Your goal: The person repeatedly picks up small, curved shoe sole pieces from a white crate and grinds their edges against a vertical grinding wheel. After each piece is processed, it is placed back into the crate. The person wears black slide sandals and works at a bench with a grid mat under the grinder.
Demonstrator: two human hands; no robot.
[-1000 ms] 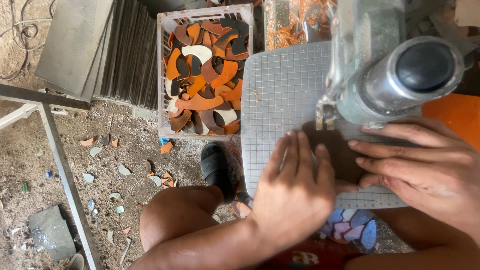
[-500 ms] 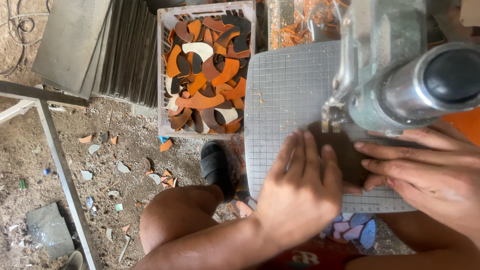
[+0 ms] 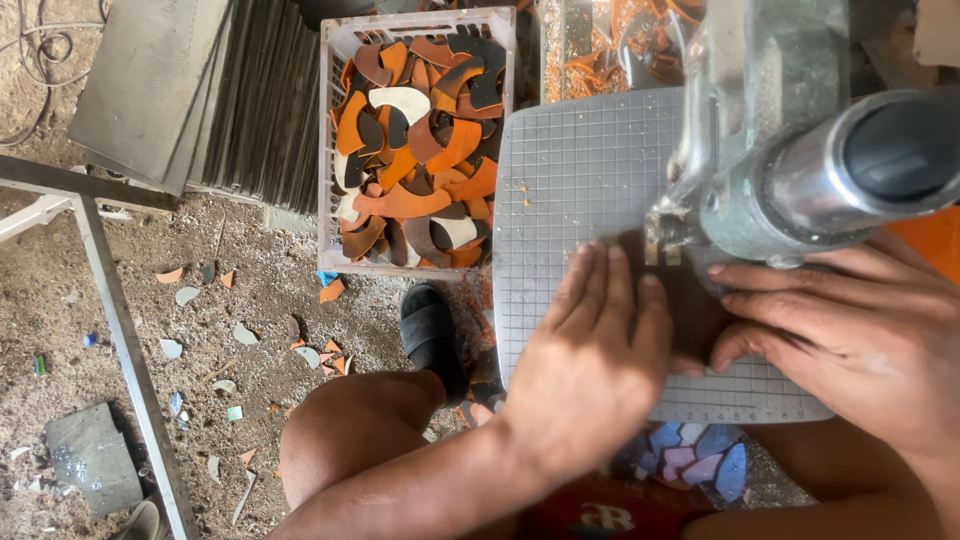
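While hands press, machine head (image 3: 800, 170) looms—crate (image 3: 335, 160) beside.

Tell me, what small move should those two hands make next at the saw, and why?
Probably ease the dark piece a little further toward the blade. Left hand and right hand both press it flat on the gridded table, and it lies just beneath the blade.

Left hand (image 3: 590, 360) flat, fingers together, palm down; right hand (image 3: 850, 340) flat alongside.

Gridded saw table (image 3: 580, 170), dark piece (image 3: 690, 310) on it, orange dust
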